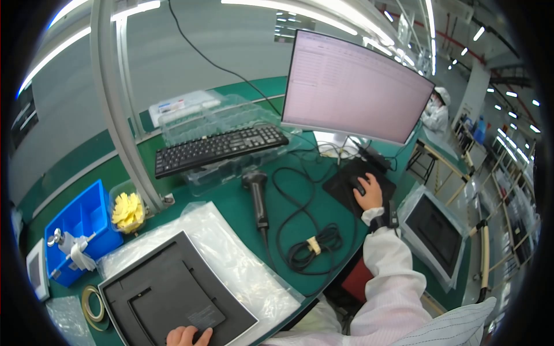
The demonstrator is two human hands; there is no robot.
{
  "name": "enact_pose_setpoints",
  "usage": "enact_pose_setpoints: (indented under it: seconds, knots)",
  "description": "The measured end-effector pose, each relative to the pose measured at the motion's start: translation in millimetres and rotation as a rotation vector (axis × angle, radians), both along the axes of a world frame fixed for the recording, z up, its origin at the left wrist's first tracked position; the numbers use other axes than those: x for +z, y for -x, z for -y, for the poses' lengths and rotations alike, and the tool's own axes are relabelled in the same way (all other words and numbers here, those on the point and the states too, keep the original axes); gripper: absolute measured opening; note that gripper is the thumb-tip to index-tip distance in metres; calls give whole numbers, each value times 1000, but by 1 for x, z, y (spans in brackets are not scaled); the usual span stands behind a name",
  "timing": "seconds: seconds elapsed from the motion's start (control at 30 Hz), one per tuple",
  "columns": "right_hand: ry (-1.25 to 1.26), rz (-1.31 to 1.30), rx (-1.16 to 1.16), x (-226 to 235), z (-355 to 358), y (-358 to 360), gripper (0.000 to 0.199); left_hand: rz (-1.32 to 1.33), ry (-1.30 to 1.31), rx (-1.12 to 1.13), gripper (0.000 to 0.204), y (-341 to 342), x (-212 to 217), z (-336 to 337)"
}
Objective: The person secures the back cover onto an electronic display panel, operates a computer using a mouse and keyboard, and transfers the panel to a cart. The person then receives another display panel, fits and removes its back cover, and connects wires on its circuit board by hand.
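My right hand [369,194] is closed over a black computer mouse [360,185] on a black mouse pad [341,185], its arm in a white sleeve. At the lower edge, my left hand [187,336] rests with fingers and thumb apart on a flat black panel with a light frame [167,288]. That panel lies tilted on clear plastic sheeting [231,242], and its near edge runs out of view. To the right of the panel is a dark handheld scanner [257,202] with its cable. A lit monitor [355,86] stands beyond the mouse.
A black keyboard [222,149] lies on clear plastic trays [202,181]. At left are a blue bin [86,216], a tub of yellow pieces [127,212] and tape rolls [93,308]. Coiled cable [314,248] occupies the middle. Another bagged panel [434,230] sits right; a person [437,112] is beyond.
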State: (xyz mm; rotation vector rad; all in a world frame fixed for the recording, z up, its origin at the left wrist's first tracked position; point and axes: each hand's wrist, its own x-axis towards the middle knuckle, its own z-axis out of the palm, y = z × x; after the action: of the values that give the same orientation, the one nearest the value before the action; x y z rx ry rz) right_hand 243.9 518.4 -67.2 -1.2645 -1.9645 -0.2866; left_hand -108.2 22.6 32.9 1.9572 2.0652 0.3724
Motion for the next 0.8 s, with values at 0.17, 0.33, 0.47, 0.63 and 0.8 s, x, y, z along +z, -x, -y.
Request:
enact_pose_setpoints:
  seconds: [0.17,0.33,0.47,0.63,0.8]
  knots:
    - [-5,12,-5,-1,1,5,38,4,6,9,63,1,-6,5]
    - [-21,48,55,-3,-5,6,38,-61,-17,29,49,2,1,0]
    - [16,45,21,2,-5,-2,38,-141,-156,-9,51,10,-21,-1]
    - [36,65,25,-1,-10,-10,35,-83,-133,-32,50,12,-21,2]
    - [-68,-41,111,1,-9,-2,34,-42,-123,1,50,12,-10,17]
